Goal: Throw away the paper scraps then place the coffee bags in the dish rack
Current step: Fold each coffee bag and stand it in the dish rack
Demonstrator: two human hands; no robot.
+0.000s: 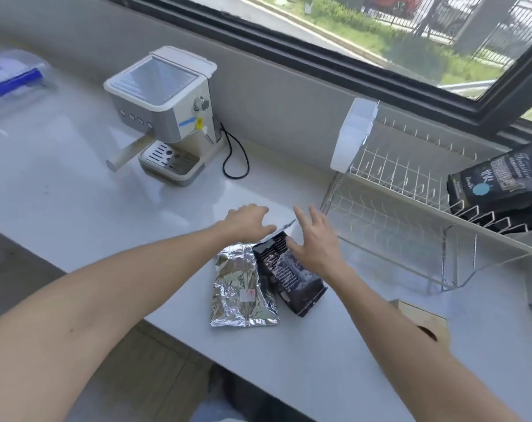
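Two coffee bags lie side by side on the white counter: a crinkled silver foil bag (243, 287) on the left and a black printed bag (292, 275) on the right. My left hand (248, 222) hovers with fingers spread over the top edge of the black bag. My right hand (314, 236) is open, palm down, touching that bag's upper right side. A third black coffee bag (502, 181) rests on the upper tier of the wire dish rack (389, 184) at the right.
A cream espresso machine (164, 114) with a black cord stands at the back left. A clear plastic bag with blue print (12, 77) lies far left. A wooden box (422, 318) sits by my right forearm. The counter's front edge runs diagonally below the bags.
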